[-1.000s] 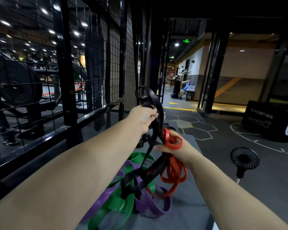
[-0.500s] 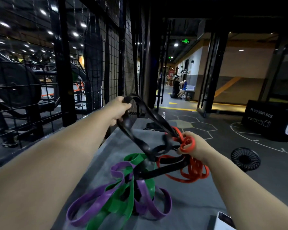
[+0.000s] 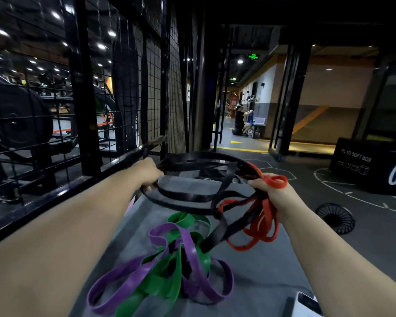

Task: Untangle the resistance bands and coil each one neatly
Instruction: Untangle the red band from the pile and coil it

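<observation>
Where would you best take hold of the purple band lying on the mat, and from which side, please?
Take the purple band at its right-hand loop, probably coming from the right and hooking fingers through. That loop appears to stand open on the grey mat, clear of the green band, whereas the left loops lie interleaved with green.

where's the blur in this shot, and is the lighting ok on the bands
Head view: left hand and the black band it grips are motion-smeared; purple band and green band read sharper; room dim, ceiling lights flare; wide lens bows the cage posts.
</observation>
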`<act>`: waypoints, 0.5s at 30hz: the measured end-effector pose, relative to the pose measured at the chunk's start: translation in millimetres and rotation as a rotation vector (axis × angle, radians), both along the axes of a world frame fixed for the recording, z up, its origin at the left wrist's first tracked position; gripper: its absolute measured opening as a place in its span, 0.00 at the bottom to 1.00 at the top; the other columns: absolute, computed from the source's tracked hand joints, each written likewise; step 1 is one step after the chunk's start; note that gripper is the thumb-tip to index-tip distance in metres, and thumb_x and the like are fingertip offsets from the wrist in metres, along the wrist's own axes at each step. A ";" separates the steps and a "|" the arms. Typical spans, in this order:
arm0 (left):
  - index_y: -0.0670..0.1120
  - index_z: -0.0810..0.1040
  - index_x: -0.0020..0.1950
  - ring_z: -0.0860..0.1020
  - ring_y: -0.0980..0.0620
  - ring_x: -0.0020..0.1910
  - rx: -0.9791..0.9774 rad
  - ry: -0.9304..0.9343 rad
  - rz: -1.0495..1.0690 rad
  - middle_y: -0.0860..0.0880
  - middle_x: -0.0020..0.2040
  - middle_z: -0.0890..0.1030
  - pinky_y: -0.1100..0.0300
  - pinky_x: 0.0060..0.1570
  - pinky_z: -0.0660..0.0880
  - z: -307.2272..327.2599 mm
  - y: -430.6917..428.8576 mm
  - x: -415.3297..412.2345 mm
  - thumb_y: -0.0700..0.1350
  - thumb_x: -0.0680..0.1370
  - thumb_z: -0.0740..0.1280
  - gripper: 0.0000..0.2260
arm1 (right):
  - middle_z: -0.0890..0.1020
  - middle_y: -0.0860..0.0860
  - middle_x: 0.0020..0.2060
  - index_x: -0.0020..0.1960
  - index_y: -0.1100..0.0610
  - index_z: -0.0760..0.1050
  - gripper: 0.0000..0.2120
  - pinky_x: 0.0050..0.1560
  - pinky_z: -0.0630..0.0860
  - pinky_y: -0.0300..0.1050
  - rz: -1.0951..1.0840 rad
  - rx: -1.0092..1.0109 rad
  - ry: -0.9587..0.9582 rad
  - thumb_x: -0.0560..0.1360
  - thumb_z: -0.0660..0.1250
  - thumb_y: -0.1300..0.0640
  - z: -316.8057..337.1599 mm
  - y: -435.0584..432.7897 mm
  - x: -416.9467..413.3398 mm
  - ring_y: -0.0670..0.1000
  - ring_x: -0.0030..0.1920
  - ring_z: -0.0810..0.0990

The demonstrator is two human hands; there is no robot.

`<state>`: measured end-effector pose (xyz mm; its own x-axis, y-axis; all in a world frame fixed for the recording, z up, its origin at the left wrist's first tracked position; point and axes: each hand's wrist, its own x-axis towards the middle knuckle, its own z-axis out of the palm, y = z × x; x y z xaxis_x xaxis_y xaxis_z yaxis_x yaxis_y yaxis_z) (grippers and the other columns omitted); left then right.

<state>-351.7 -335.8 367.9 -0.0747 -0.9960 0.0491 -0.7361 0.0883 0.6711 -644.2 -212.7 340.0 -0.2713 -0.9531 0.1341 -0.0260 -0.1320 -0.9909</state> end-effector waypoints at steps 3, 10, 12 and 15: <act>0.40 0.75 0.45 0.75 0.51 0.29 0.304 0.491 -0.105 0.45 0.33 0.78 0.62 0.25 0.72 -13.3 2.7 0.3 0.41 0.81 0.63 0.07 | 0.81 0.60 0.37 0.52 0.61 0.76 0.10 0.36 0.80 0.52 0.056 0.017 -0.086 0.73 0.71 0.60 1.9 4.6 3.1 0.60 0.35 0.81; 0.46 0.78 0.46 0.70 0.57 0.25 0.450 0.743 -0.229 0.49 0.28 0.77 0.68 0.20 0.63 -9.0 15.8 -5.0 0.50 0.79 0.65 0.09 | 0.77 0.58 0.37 0.45 0.60 0.77 0.04 0.34 0.79 0.49 -0.002 0.011 -0.071 0.73 0.71 0.61 2.5 8.3 4.2 0.58 0.35 0.78; 0.46 0.76 0.41 0.67 0.57 0.26 0.442 0.714 -0.213 0.51 0.26 0.74 0.69 0.20 0.61 -8.6 15.1 -6.2 0.48 0.78 0.67 0.09 | 0.81 0.58 0.35 0.45 0.61 0.77 0.04 0.32 0.79 0.48 -0.018 0.019 -0.100 0.73 0.71 0.61 3.9 10.0 5.8 0.57 0.32 0.81; 0.44 0.72 0.42 0.64 0.58 0.26 0.362 0.675 -0.117 0.49 0.30 0.71 0.70 0.17 0.59 -11.4 7.5 -7.8 0.42 0.79 0.65 0.07 | 0.83 0.57 0.32 0.48 0.63 0.77 0.06 0.28 0.78 0.46 -0.060 0.035 -0.128 0.73 0.70 0.62 4.6 10.5 6.9 0.56 0.30 0.83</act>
